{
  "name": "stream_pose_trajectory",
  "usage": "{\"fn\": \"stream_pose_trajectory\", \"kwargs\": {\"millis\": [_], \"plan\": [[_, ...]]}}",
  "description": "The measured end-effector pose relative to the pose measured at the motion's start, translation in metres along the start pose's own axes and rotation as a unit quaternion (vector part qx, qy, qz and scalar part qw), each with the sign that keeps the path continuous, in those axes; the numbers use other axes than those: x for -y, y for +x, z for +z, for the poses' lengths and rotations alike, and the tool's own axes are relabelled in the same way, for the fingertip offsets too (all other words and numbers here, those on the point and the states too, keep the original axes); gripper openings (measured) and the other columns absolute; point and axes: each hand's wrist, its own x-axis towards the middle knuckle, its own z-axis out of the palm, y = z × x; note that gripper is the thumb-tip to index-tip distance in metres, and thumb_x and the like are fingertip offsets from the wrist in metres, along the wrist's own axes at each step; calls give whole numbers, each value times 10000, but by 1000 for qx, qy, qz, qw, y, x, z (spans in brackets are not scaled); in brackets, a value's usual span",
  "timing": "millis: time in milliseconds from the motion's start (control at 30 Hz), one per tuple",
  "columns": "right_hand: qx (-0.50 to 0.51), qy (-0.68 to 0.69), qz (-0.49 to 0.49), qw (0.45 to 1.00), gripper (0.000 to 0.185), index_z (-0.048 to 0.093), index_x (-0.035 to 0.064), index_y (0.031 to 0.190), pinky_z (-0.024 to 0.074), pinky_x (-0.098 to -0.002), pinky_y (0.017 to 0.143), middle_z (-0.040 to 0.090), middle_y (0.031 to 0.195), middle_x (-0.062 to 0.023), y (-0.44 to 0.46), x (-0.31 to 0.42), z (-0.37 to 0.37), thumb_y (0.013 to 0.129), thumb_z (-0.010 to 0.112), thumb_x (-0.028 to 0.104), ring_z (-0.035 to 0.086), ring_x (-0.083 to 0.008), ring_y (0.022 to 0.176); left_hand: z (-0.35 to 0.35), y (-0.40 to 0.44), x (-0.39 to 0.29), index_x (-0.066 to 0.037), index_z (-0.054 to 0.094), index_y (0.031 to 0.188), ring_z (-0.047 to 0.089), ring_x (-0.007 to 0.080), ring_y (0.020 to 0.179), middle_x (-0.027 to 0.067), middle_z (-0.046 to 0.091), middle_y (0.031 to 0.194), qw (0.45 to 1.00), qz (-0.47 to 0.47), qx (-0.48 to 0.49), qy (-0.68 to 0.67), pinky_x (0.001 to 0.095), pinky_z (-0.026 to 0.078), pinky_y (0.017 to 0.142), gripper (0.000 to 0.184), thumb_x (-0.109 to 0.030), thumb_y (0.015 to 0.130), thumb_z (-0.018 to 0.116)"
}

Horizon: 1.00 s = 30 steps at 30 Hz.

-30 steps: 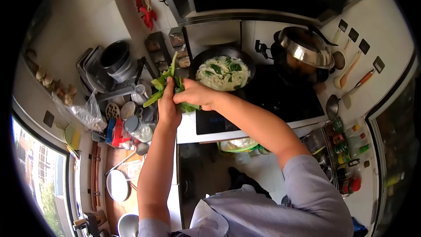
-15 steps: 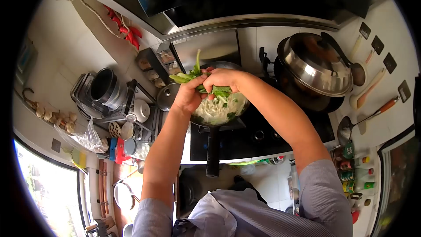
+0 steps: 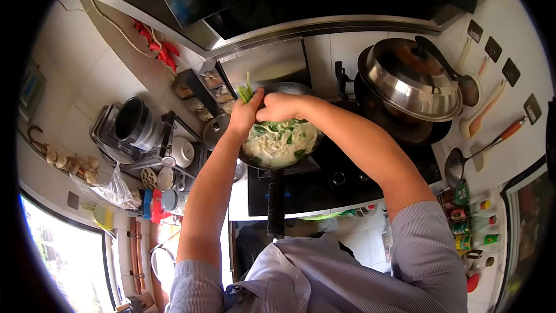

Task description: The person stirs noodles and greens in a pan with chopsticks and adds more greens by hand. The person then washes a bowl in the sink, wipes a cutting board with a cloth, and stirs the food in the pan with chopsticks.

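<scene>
On my feed the domed lid (image 3: 414, 81) reads as polished metal, its rim throwing bright reflections, while the cooktop (image 3: 313, 194) shows smooth, glossy black. I see the pan handle (image 3: 276, 203) as black and mostly matt; the pale strands (image 3: 284, 146) look wet and slick, and the greens (image 3: 245, 94) have smooth stems. My view of the sleeve (image 3: 425, 243) gives finely ribbed cloth with little sheen. I also make out a dull metal panel (image 3: 272, 64), smooth wall tiles (image 3: 344, 49), a glossy white bowl (image 3: 183, 152) and a crinkled, clear plastic bag (image 3: 117, 184)
</scene>
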Motion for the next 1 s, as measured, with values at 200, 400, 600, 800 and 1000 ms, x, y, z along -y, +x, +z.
{"fn": "stream_pose_trajectory", "kwargs": {"millis": [200, 400, 600, 800, 1000], "plan": [[-55, -239, -63, 967, 394, 631, -24, 856, 478, -383, 698, 639, 824, -182, -8, 11, 10, 770, 555, 353, 617, -321, 782, 2, 2, -14, 57, 624, 764, 592, 368, 757, 251, 601, 727, 941, 48, -65, 329, 392, 442, 702, 566, -488, 837, 490], [-100, -423, -86, 896, 307, 662, 31, 822, 492, -390, 728, 653, 871, -157, -12, 3, 20, 782, 519, 300, 631, -294, 820, 5, -9, -26, 6, 655, 852, 580, 409, 867, 265, 606, 862, 871, 48, -61, 484, 435, 454, 771, 495, -449, 841, 459], [-55, -440, 42, 895, 310, 647, 14, 906, 481, -397, 771, 642, 949, -159, -16, 0, 10, 747, 539, 257, 614, -290, 894, -13, -6, -3, -45, 668, 862, 598, 377, 859, 203, 635, 861, 824, 28, -64, 562, 440, 472, 767, 431, -426, 825, 470], [-66, -271, 9, 960, 654, 487, 51, 1209, 426, -383, 887, 540, 1166, -198, -8, -32, -6, 682, 647, 403, 517, -319, 1078, -21, -13, 12, 137, 448, 1131, 626, 303, 862, 263, 611, 928, 898, -35, 31, 438, 385, 473, 784, 975, -558, 512, 737], [-89, -282, -1, 955, 610, 483, 85, 1246, 409, -355, 924, 526, 1199, -175, -12, -30, -17, 725, 629, 369, 494, -292, 1122, -29, -1, 38, 67, 549, 1078, 609, 324, 915, 249, 616, 944, 892, 65, -22, 446, 367, 461, 814, 796, -526, 572, 714]]}}
